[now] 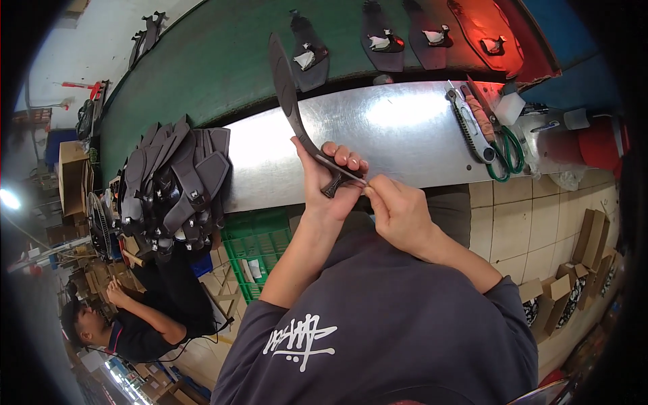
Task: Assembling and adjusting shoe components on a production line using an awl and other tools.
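My left hand (329, 177) is wrapped round the lower part of a long, curved dark grey padded strap (286, 88). It stands up from the hand, its wide end pointing away from me, and a black fitting juts out below the fingers. My right hand (403, 210) is closed, thumb and forefinger pinching the strap's narrow lower end. Anything small between those fingertips is hidden. Both hands are above the near edge of the metal worktop (263, 169). To their left, a heap of similar grey straps (177, 169) with black buckles hangs over the edge.
Beyond the worktop, a green surface (202, 67) carries several dark flat pieces (310, 57) with buckles; red light falls on the rightmost. A utility knife (470, 127) and green-handled scissors (507, 156) lie at the right. A green crate (246, 253) is below; another person (145, 314) sits left.
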Motion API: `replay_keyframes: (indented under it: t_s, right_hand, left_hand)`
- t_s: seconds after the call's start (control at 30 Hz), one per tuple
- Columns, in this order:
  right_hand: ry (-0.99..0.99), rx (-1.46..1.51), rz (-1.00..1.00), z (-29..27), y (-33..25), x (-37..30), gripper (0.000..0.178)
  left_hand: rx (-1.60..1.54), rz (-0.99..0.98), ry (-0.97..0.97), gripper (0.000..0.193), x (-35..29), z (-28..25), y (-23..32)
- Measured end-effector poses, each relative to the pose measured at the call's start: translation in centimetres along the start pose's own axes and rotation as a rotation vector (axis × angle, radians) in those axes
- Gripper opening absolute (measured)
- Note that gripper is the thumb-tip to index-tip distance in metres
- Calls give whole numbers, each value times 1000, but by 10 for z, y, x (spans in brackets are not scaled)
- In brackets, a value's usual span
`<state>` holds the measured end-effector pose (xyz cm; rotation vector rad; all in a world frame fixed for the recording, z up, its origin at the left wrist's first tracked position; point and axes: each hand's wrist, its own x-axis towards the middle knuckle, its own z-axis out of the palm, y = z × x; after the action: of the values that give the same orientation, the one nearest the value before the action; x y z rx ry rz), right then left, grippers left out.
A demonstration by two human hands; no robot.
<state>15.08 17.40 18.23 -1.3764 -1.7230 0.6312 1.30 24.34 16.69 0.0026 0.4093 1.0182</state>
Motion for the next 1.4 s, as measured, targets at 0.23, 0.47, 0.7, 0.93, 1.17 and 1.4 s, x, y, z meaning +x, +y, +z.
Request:
replay_keyframes:
  t_s: [0.23, 0.47, 0.7, 0.93, 1.17, 1.4]
  right_hand:
    - [-27, -21, -23, 9, -4, -4, 8]
    - [-183, -35, -63, 3, -2, -5, 9]
    - [-181, 109, -30, 2, -2, -1, 9]
    - [-210, 284, 109, 4, -5, -5, 10]
    - [-298, 373, 118, -10, 4, -3, 13]
    - [-219, 773, 344, -29, -4, 8, 48]
  left_hand:
    - [-172, 98, -43, 58, 1, 2, -11]
    - [-77, 111, -76, 46, 3, -1, -11]
    - [-102, 69, -20, 50, 3, 0, -10]
    - [69, 137, -146, 65, 5, -3, -8]
    - [199, 154, 201, 69, -1, 24, -10]
    - [478, 158, 160, 65, -3, 23, -7]
